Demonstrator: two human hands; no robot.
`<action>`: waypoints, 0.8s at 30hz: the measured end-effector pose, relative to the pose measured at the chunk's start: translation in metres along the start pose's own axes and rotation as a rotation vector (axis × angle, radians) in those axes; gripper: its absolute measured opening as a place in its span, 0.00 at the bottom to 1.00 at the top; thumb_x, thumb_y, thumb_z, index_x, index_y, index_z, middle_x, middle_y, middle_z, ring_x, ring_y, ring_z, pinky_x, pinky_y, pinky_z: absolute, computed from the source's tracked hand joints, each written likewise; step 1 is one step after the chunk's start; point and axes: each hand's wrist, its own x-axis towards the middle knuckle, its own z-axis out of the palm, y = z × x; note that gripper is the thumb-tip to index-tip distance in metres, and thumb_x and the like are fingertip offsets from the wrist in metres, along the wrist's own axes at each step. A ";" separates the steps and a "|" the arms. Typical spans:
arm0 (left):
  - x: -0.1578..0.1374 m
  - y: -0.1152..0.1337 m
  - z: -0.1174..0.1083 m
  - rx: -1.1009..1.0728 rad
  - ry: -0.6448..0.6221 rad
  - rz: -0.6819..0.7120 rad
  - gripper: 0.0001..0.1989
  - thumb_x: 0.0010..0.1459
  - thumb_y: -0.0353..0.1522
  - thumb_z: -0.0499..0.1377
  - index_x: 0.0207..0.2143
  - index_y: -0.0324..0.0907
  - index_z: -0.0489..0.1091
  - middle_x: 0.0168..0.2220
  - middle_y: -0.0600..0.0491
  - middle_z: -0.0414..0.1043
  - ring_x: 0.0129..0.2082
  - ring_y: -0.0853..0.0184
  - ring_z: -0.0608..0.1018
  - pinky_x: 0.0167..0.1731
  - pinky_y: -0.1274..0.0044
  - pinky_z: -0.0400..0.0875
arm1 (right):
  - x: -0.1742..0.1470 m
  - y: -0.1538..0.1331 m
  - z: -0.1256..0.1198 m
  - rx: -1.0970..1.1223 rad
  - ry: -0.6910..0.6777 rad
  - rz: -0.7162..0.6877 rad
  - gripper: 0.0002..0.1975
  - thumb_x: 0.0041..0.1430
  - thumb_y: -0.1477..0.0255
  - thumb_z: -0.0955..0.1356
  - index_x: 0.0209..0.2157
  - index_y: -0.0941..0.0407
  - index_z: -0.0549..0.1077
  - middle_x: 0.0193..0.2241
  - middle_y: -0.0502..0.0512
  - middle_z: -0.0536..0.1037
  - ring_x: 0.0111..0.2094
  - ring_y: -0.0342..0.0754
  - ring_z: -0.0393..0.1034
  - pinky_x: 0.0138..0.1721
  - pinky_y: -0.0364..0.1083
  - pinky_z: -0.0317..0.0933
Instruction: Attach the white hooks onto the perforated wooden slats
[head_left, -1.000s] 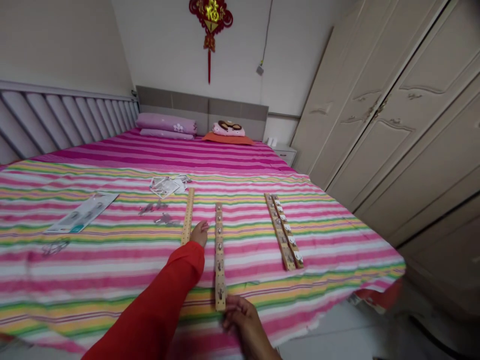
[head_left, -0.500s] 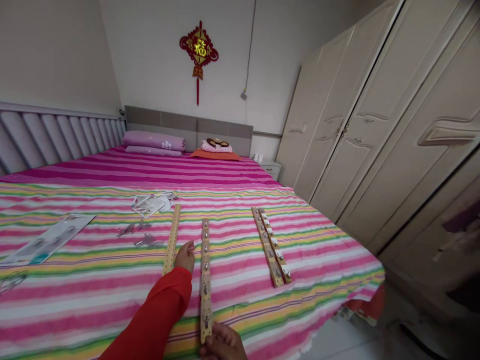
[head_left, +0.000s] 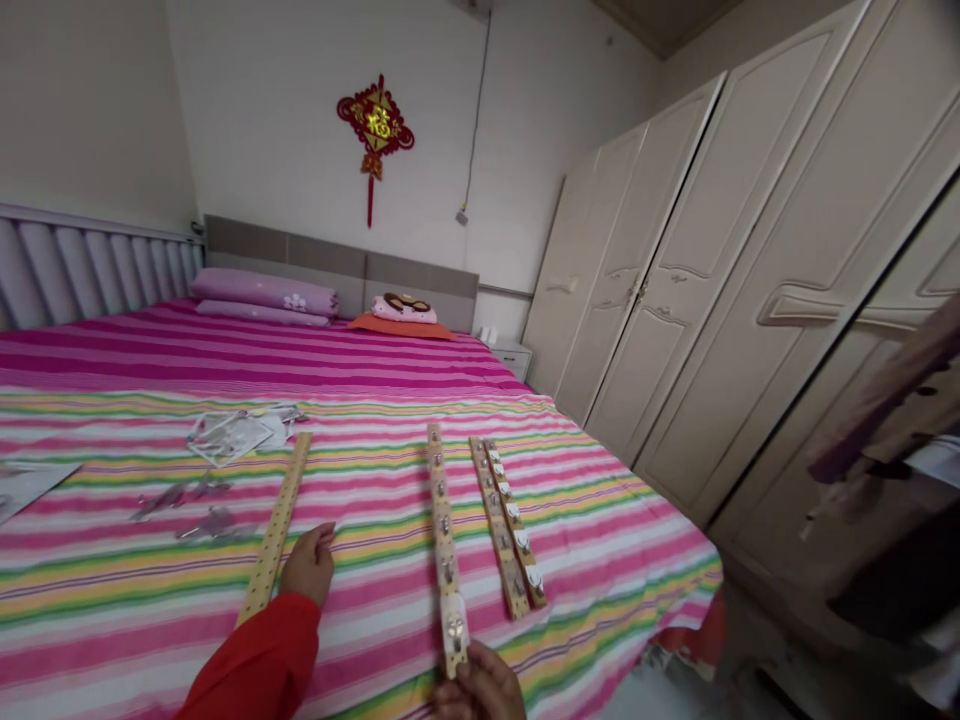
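Observation:
My right hand [head_left: 484,688] pinches the near end of a narrow wooden strip [head_left: 442,545] fitted with a row of small shiny metal pieces, their exact kind too small to tell. Just right of it, two similar strips lie side by side: one with metal pieces [head_left: 499,530], the other with white pieces [head_left: 517,525]. My left hand [head_left: 309,562], in a red sleeve, is beside a bare wooden strip [head_left: 279,520] with holes along it. Its fingers are loosely bent, and nothing shows in them.
Left of the bare strip lie small clear plastic packets [head_left: 214,525] and a pile of packaging [head_left: 240,432]. A flat pale package [head_left: 34,485] sits at the left edge. Striped cloth [head_left: 375,620] covers the bed, and a wardrobe [head_left: 675,300] stands on the right.
My right hand has carried its strip rightward, close to the pair of strips. My left hand stays beside the bare strip. The view has turned slightly right.

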 end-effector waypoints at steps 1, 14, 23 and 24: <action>0.000 0.000 0.000 0.007 0.000 0.005 0.13 0.43 0.28 0.51 0.31 0.44 0.71 0.30 0.52 0.76 0.33 0.63 0.79 0.38 0.73 0.74 | 0.003 -0.007 0.000 0.015 0.025 -0.028 0.22 0.29 0.65 0.80 0.27 0.61 0.74 0.19 0.54 0.78 0.19 0.47 0.74 0.20 0.41 0.64; 0.000 -0.004 0.001 0.049 -0.012 0.051 0.13 0.43 0.31 0.50 0.32 0.44 0.71 0.32 0.50 0.76 0.35 0.61 0.79 0.40 0.71 0.74 | 0.023 -0.034 -0.014 0.052 0.134 -0.110 0.22 0.28 0.66 0.80 0.26 0.61 0.73 0.16 0.51 0.75 0.18 0.44 0.71 0.20 0.40 0.65; 0.000 -0.013 0.006 0.016 -0.003 0.088 0.14 0.44 0.30 0.50 0.33 0.44 0.71 0.33 0.50 0.75 0.34 0.62 0.78 0.38 0.72 0.74 | 0.031 -0.027 -0.023 0.106 0.174 -0.151 0.19 0.30 0.68 0.80 0.25 0.62 0.75 0.20 0.52 0.78 0.23 0.45 0.74 0.27 0.42 0.71; -0.001 -0.014 0.007 0.004 0.010 0.099 0.14 0.44 0.30 0.50 0.33 0.44 0.71 0.33 0.50 0.75 0.34 0.62 0.78 0.38 0.72 0.74 | 0.032 -0.026 -0.024 0.120 0.196 -0.151 0.19 0.28 0.68 0.80 0.25 0.62 0.76 0.21 0.52 0.78 0.24 0.46 0.74 0.29 0.43 0.72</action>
